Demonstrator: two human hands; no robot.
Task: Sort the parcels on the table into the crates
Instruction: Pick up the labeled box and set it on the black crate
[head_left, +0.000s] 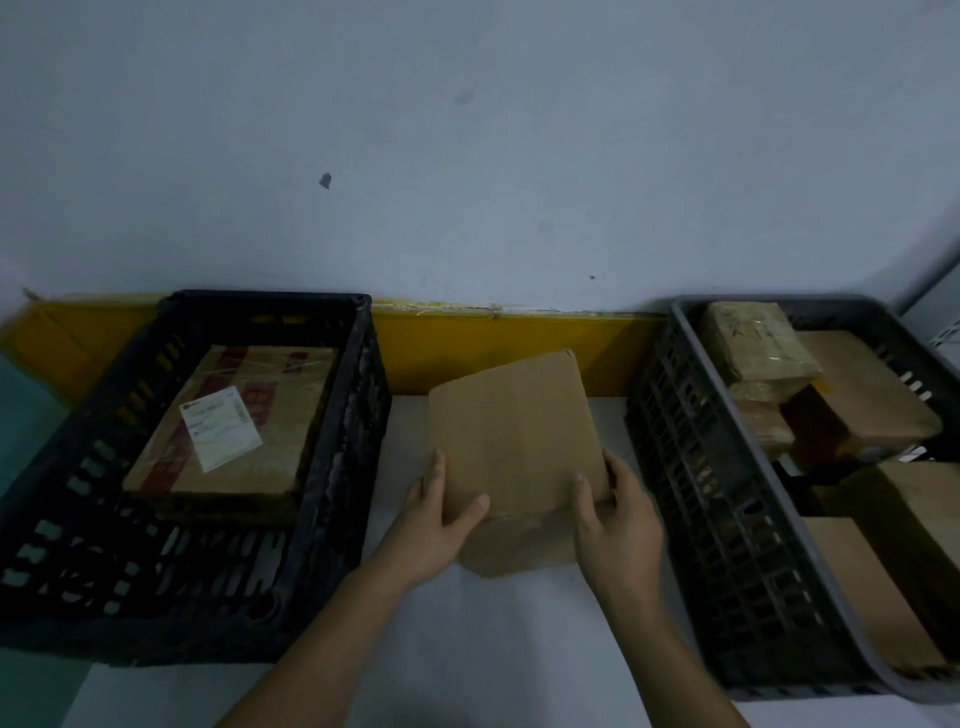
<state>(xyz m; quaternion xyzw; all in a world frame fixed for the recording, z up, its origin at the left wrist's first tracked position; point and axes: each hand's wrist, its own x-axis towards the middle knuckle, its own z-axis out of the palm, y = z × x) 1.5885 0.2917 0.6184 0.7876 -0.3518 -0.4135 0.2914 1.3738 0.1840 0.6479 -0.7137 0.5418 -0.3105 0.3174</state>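
Both hands hold one plain cardboard box (517, 441) between them at the middle of the white desk (519, 649). The left hand (441, 525) has its grip on the box's near left corner: the thumb lies across the top face and the fingers run up the left side. The right hand (615, 525) has its grip on the near right corner in the same way, thumb on the top face, fingers curled round the right edge. So the box sits between the two grips, its bulk reaching away from the hands toward the far side, with its top face tilted up toward the camera. Whether its near bottom edge touches the desk cannot be told.

To the left of the box stands a black slotted crate (332, 467), its right wall just beside the left hand. Inside it lies a large flat parcel (244, 415) wrapped with red-printed tape and carrying a white shipping label (221, 434) on top.

To the right stands a grey crate (691, 467) with latticed walls, near the right hand. It holds several brown parcels: a small taped one (753, 338) at the far end resting on others, and bigger cardboard boxes (883, 571) toward the near end.

Behind the desk a yellow strip (467, 348) runs along the foot of a pale wall (467, 156).
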